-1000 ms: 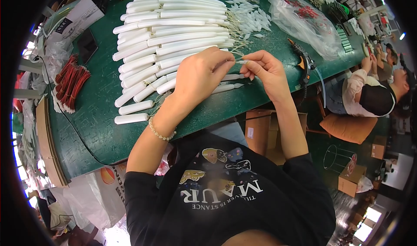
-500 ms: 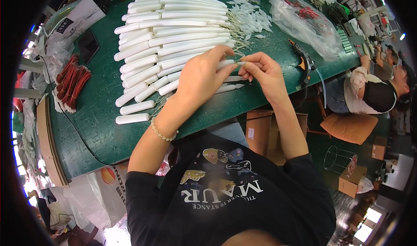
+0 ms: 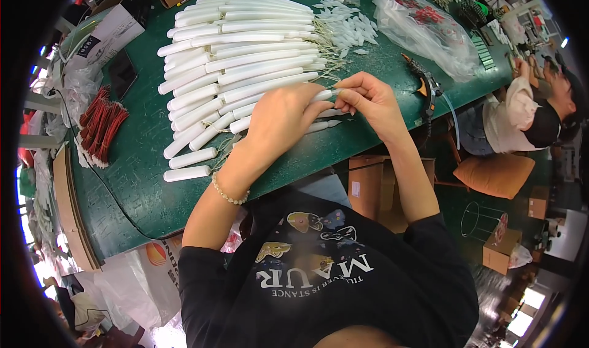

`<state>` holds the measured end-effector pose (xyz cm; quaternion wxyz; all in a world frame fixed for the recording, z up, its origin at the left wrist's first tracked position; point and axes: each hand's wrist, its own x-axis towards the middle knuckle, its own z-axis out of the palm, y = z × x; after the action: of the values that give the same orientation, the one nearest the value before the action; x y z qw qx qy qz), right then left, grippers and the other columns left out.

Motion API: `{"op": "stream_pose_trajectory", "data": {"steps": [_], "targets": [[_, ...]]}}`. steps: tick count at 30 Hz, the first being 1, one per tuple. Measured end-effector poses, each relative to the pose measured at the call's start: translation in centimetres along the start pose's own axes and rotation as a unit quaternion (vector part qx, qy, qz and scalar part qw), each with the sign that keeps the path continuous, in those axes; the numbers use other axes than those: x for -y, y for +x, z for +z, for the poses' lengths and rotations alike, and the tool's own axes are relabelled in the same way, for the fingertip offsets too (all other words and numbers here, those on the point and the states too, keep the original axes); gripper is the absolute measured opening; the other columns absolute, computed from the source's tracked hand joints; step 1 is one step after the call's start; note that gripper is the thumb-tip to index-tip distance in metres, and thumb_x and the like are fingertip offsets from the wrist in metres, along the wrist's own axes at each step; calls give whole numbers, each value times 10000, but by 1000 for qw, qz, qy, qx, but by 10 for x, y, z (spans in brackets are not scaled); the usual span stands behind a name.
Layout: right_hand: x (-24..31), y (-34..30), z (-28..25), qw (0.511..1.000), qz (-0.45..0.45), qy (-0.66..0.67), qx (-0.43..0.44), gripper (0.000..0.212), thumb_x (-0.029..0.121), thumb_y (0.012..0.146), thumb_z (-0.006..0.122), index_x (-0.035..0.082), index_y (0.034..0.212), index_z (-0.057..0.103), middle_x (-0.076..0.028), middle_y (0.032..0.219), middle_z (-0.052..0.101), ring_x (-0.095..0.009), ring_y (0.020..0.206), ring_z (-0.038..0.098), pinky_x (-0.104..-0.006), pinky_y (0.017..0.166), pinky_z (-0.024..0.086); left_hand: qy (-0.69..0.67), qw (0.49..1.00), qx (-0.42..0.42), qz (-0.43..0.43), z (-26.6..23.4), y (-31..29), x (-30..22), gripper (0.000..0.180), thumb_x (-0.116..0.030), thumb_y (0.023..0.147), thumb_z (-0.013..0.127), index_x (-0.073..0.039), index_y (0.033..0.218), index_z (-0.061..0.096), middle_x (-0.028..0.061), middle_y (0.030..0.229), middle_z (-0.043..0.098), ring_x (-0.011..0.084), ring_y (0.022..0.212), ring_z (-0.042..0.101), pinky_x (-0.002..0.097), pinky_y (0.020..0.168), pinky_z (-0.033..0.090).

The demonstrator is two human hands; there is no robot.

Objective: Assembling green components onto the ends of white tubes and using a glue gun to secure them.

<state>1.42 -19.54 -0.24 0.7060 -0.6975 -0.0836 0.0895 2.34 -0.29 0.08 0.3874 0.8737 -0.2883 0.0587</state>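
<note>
Rows of white candle-shaped tubes [image 3: 264, 58] lie fanned over the green table, thin wires at their right ends. My left hand [image 3: 283, 116], a beaded bracelet at its wrist, reaches over the lower rows and is closed on one white candle tube [image 3: 321, 95], of which only the end shows. At that end, the thumb and fingers of my right hand [image 3: 368, 100] pinch together on a small pale piece, mostly hidden by the fingertips. Just beyond my hands lies a heap of translucent flame-shaped pieces [image 3: 351, 24].
A black glue gun [image 3: 423, 84] with an orange trigger lies right of my right hand. Behind it is a plastic bag [image 3: 423, 26] holding red bits. Red wire bundles [image 3: 103, 127] and a dark phone [image 3: 123, 72] lie at left. A co-worker [image 3: 515, 118] sits at far right.
My left forefinger, raised and arched before, has come down toward the tube. The right hand keeps its pinch at the tube's end. The whole view has shifted slightly.
</note>
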Motion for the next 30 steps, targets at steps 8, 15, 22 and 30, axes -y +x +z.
{"op": "stream_pose_trajectory", "data": {"steps": [8,15,22,30], "targets": [[5,3,-7,998,24,-42,31,94,61,875,555,-8,935,575,-41,737,604,-70,652,551,-188,598,436,31,999,2,34,8,-1,4,163,-192,819,587,-34,856,605,130,725,599,345,656,570,421,564,433],[7,-2,-9,995,46,-65,52,91,82,877,554,2,917,573,-31,727,600,-68,632,544,-193,591,437,54,998,8,40,10,-1,-1,183,-235,824,573,-55,789,573,133,710,599,334,661,584,423,563,449],[15,6,-24,855,-232,-450,114,137,119,841,564,2,771,549,-87,696,514,-225,673,486,-321,606,389,63,996,15,56,12,-3,3,183,-261,829,574,-82,856,604,111,708,609,316,660,594,417,555,451],[13,19,-22,858,-210,-425,195,221,166,841,567,2,707,503,-125,674,501,-303,683,479,-377,613,390,89,992,29,84,8,-3,8,156,-250,811,579,-95,825,590,101,681,589,311,645,587,425,544,444]]}}
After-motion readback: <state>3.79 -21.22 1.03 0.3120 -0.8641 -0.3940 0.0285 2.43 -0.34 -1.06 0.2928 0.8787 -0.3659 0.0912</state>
